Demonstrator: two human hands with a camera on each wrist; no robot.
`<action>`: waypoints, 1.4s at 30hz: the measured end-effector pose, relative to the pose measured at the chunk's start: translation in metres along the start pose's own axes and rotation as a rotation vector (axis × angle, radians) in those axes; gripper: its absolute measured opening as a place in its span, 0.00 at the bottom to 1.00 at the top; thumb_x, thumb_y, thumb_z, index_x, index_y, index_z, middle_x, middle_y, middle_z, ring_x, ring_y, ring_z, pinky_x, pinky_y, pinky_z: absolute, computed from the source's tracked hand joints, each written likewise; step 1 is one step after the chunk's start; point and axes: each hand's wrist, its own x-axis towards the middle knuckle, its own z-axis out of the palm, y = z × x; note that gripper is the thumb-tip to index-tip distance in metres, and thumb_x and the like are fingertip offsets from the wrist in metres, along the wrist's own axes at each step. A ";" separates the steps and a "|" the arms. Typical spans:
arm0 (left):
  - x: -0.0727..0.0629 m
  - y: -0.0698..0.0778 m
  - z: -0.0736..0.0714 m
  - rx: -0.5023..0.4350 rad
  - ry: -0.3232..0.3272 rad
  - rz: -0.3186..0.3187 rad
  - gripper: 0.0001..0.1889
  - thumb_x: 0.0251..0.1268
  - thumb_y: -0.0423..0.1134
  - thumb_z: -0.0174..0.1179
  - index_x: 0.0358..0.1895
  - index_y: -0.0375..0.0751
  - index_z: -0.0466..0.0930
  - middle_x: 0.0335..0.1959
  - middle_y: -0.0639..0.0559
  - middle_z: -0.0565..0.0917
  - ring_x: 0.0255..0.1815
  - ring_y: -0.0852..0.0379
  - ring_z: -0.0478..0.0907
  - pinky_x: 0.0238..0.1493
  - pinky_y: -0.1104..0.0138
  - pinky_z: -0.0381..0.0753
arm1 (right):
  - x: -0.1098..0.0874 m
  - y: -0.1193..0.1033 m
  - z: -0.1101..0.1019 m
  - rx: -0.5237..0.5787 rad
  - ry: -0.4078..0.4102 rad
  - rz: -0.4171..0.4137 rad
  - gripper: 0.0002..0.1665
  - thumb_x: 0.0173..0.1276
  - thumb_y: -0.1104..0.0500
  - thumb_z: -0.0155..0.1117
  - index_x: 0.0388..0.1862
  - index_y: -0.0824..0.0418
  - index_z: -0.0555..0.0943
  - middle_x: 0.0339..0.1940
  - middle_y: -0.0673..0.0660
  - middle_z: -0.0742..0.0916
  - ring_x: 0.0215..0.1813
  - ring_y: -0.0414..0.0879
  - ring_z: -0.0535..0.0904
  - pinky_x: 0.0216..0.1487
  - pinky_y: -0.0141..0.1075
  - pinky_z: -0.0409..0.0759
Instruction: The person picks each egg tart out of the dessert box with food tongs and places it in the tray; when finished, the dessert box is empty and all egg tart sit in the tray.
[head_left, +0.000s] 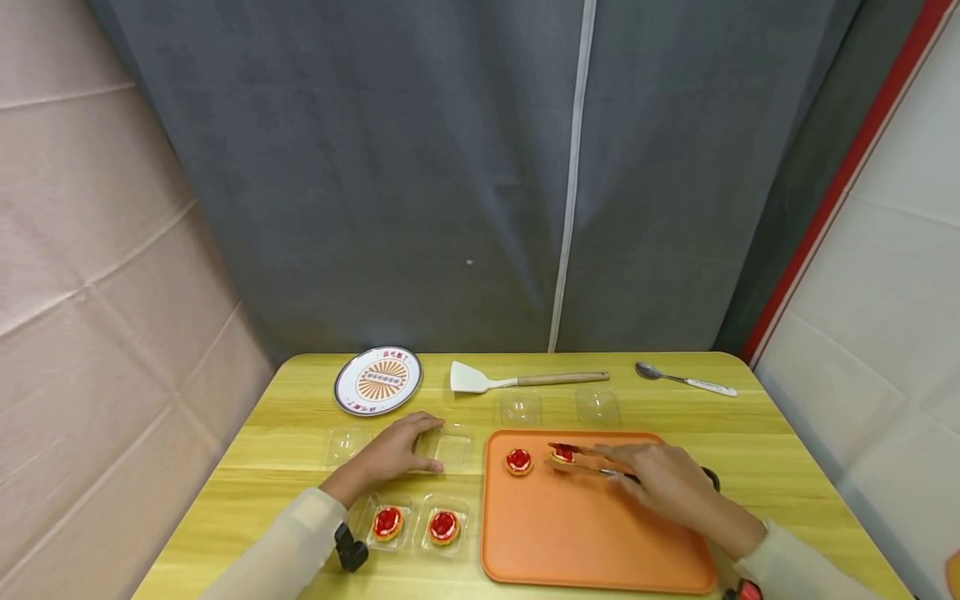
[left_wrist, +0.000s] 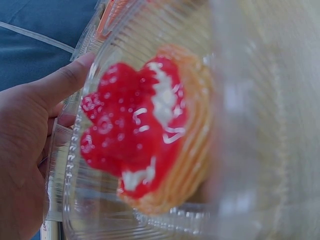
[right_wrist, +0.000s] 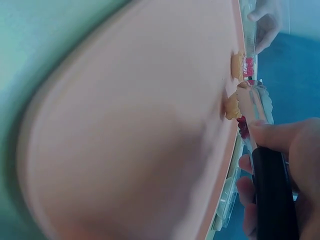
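Note:
My right hand [head_left: 660, 479] grips a pair of metal tongs [right_wrist: 274, 190] with a black handle. Their serrated tips stand around a red-topped tart [head_left: 562, 454] near the far edge of the orange tray [head_left: 585, 533]. To its left on the tray sits another tart [head_left: 518, 461]. My left hand [head_left: 397, 454] is at the left side of a clear plastic container [head_left: 453, 450], thumb and fingers spread apart at its edge. Nearer to me, two open clear containers each hold a tart [head_left: 387, 523], [head_left: 444, 527]; one tart [left_wrist: 145, 130] fills the left wrist view.
Along the back lie a white plate [head_left: 378, 382] with a printed sunburst, a white spatula [head_left: 480, 380] with a wooden handle, and a spoon [head_left: 686, 380]. Two clear containers [head_left: 521, 408] stand behind the tray. Another clear container [head_left: 347, 444] is left of my left hand.

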 end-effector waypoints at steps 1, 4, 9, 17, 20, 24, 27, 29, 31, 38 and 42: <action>0.000 0.000 0.000 -0.002 0.001 0.001 0.43 0.54 0.57 0.77 0.72 0.41 0.74 0.68 0.47 0.77 0.70 0.45 0.72 0.73 0.47 0.71 | -0.001 0.000 0.000 -0.001 0.000 0.002 0.28 0.67 0.50 0.75 0.65 0.51 0.84 0.52 0.52 0.91 0.26 0.32 0.76 0.22 0.28 0.67; 0.000 0.000 0.000 -0.010 0.003 0.001 0.43 0.54 0.56 0.77 0.72 0.41 0.74 0.69 0.47 0.76 0.71 0.44 0.72 0.73 0.46 0.70 | -0.003 -0.001 0.002 -0.001 -0.003 -0.013 0.28 0.67 0.50 0.74 0.66 0.50 0.84 0.52 0.51 0.91 0.30 0.36 0.82 0.24 0.29 0.71; -0.001 0.000 0.000 -0.007 0.002 -0.001 0.43 0.54 0.57 0.77 0.72 0.41 0.74 0.69 0.47 0.76 0.72 0.44 0.71 0.74 0.46 0.70 | -0.006 -0.002 0.003 0.008 -0.008 -0.021 0.28 0.68 0.49 0.73 0.66 0.50 0.83 0.52 0.50 0.91 0.36 0.39 0.86 0.26 0.32 0.76; -0.001 0.000 0.000 0.012 0.006 0.005 0.45 0.53 0.58 0.77 0.73 0.41 0.73 0.70 0.46 0.75 0.72 0.44 0.71 0.74 0.47 0.70 | -0.009 -0.005 0.002 0.048 -0.022 -0.001 0.29 0.69 0.46 0.72 0.68 0.49 0.82 0.56 0.50 0.90 0.38 0.39 0.86 0.30 0.34 0.78; 0.000 0.000 -0.001 0.017 0.003 0.009 0.45 0.53 0.58 0.77 0.73 0.41 0.73 0.70 0.46 0.75 0.72 0.44 0.71 0.74 0.47 0.69 | -0.009 -0.006 0.002 0.066 -0.039 0.014 0.30 0.69 0.45 0.71 0.69 0.47 0.81 0.56 0.51 0.90 0.32 0.33 0.78 0.29 0.32 0.72; -0.001 0.000 -0.001 0.021 0.002 0.016 0.46 0.52 0.58 0.77 0.73 0.40 0.73 0.70 0.46 0.76 0.72 0.44 0.71 0.74 0.47 0.69 | -0.009 -0.008 0.000 0.068 -0.051 0.024 0.30 0.69 0.44 0.71 0.70 0.46 0.80 0.57 0.51 0.89 0.28 0.31 0.71 0.29 0.31 0.68; -0.001 0.000 -0.002 0.028 0.003 0.021 0.46 0.52 0.58 0.77 0.73 0.40 0.73 0.69 0.46 0.76 0.71 0.44 0.72 0.74 0.48 0.70 | -0.008 -0.009 -0.002 0.054 -0.043 0.016 0.32 0.70 0.42 0.70 0.70 0.47 0.80 0.57 0.51 0.89 0.33 0.34 0.79 0.30 0.33 0.75; -0.001 0.001 -0.003 0.031 0.006 0.026 0.46 0.51 0.58 0.77 0.73 0.39 0.73 0.68 0.46 0.77 0.70 0.45 0.73 0.73 0.48 0.71 | -0.008 -0.011 -0.002 0.039 -0.031 0.007 0.33 0.69 0.41 0.70 0.71 0.48 0.79 0.56 0.50 0.89 0.39 0.38 0.84 0.33 0.36 0.80; -0.001 0.002 -0.003 0.039 0.011 0.033 0.46 0.50 0.57 0.78 0.72 0.39 0.73 0.67 0.47 0.77 0.69 0.46 0.73 0.73 0.49 0.72 | -0.006 -0.012 -0.002 0.029 -0.019 0.003 0.34 0.69 0.39 0.70 0.70 0.50 0.79 0.55 0.50 0.90 0.42 0.41 0.87 0.34 0.37 0.83; -0.007 0.005 -0.010 0.057 0.043 0.036 0.49 0.49 0.57 0.78 0.74 0.39 0.71 0.70 0.46 0.75 0.70 0.45 0.73 0.73 0.48 0.71 | 0.003 -0.021 -0.002 -0.021 0.009 -0.042 0.37 0.67 0.37 0.70 0.69 0.52 0.78 0.49 0.49 0.88 0.30 0.33 0.78 0.27 0.31 0.76; -0.017 0.002 -0.015 0.086 0.077 0.041 0.49 0.49 0.60 0.77 0.75 0.40 0.71 0.72 0.44 0.74 0.71 0.43 0.72 0.73 0.47 0.72 | 0.010 -0.028 -0.001 -0.027 -0.002 -0.054 0.39 0.68 0.33 0.67 0.70 0.53 0.76 0.52 0.53 0.87 0.24 0.31 0.70 0.24 0.30 0.72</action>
